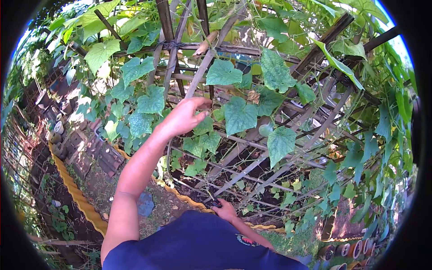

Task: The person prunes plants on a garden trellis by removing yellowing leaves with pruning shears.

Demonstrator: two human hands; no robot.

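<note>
My left hand (190, 115) is raised against the climbing vine, its thumb and forefinger apart beside a wooden pole (201, 74). Green lobed leaves surround it, with one broad leaf (240, 114) just to its right and a small leaf (204, 126) under the thumb. What the fingertips touch is hard to make out. Low down, close to my body, my right hand (225, 210) is closed around a dark-handled tool that looks like pruning shears (213, 199), pointing up and left. A round pale green fruit (265, 130) hangs among the leaves.
A lattice of bamboo and wooden sticks (245, 173) stands in front of me, tied at crossings. Wavy yellow edging (72, 186) borders the soil. Pots (58, 128) and stacked tiles (105, 159) lie left; more pots (357, 249) line the lower right.
</note>
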